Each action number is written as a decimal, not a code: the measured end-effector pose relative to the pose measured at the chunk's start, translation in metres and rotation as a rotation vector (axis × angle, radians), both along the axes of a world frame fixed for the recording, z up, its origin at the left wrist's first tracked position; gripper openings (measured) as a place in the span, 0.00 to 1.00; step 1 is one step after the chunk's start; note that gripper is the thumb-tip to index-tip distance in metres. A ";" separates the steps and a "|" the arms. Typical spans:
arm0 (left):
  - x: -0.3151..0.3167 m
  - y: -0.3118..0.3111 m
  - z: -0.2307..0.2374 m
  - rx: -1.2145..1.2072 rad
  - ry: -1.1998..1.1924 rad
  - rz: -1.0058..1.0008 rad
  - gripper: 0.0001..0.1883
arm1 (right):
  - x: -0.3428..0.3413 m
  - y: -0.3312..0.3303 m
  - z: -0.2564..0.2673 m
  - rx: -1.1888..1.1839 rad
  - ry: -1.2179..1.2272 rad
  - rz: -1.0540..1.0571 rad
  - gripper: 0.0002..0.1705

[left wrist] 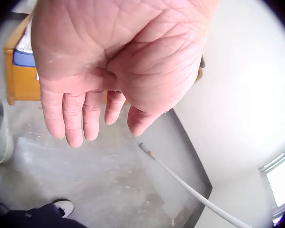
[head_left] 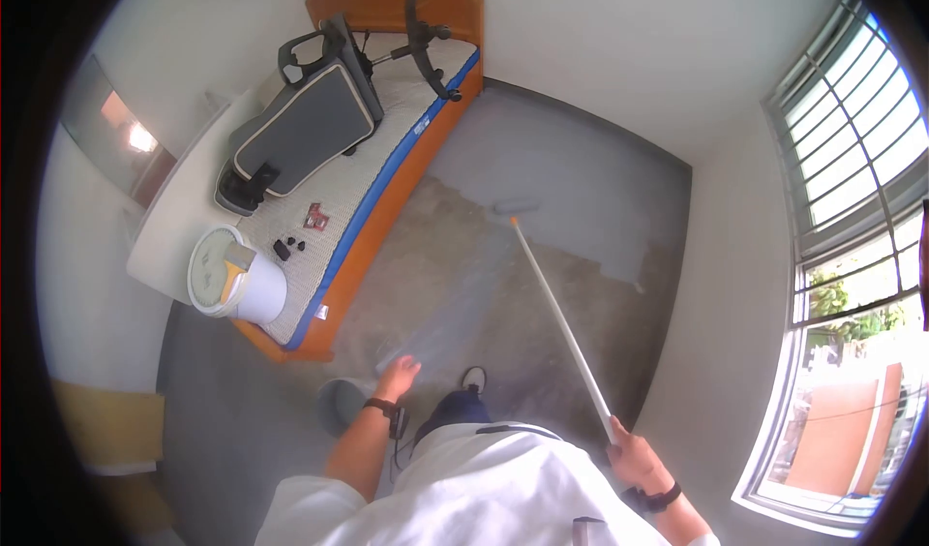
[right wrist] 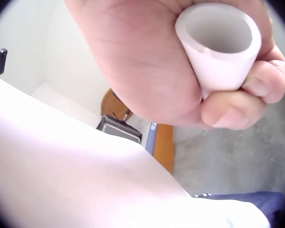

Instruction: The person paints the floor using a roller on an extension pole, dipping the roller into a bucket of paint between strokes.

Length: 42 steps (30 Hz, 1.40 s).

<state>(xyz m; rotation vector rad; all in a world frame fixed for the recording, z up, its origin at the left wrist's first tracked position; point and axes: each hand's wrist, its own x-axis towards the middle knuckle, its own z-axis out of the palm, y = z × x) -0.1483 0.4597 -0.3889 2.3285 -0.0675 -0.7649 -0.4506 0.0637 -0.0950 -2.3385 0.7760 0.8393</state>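
Note:
My right hand (head_left: 639, 457) grips the near end of a long white pole (head_left: 563, 323). At its far end a paint roller (head_left: 516, 205) lies on the floor, at the border between smooth grey coating and rougher patchy concrete. In the right wrist view the pole's hollow end (right wrist: 223, 71) pokes out of the fist, fingers curled round it. My left hand (head_left: 397, 379) holds nothing and hangs over the floor beside an open bucket (head_left: 341, 406). Its fingers (left wrist: 72, 118) are loosely bent in the left wrist view.
A wooden bed (head_left: 387, 231) stands along the left, bearing an overturned office chair (head_left: 310, 130), a white tub (head_left: 261, 289) and several small items. The barred window (head_left: 852, 139) is at right. Grey coated floor (head_left: 581, 149) reaches the far wall. One shoe (head_left: 474, 379) stands on the floor.

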 end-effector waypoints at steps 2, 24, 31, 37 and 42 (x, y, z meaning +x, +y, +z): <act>-0.009 -0.032 0.039 -0.077 -0.009 -0.022 0.26 | 0.012 -0.007 0.018 0.188 0.031 -0.192 0.37; -0.187 -0.205 0.321 -0.402 -0.759 -0.722 0.13 | 0.172 0.024 -0.117 1.549 -0.387 -1.216 0.15; -0.136 -0.202 0.327 -0.469 -0.731 -0.748 0.09 | 0.231 0.037 -0.144 1.176 -0.481 -1.047 0.13; -0.110 -0.184 0.358 -0.521 -0.840 -0.922 0.10 | 0.232 0.045 -0.078 1.106 -0.653 -1.094 0.11; -0.103 -0.165 0.406 -0.668 -0.924 -1.020 0.13 | 0.217 0.063 -0.019 1.266 -0.683 -1.189 0.06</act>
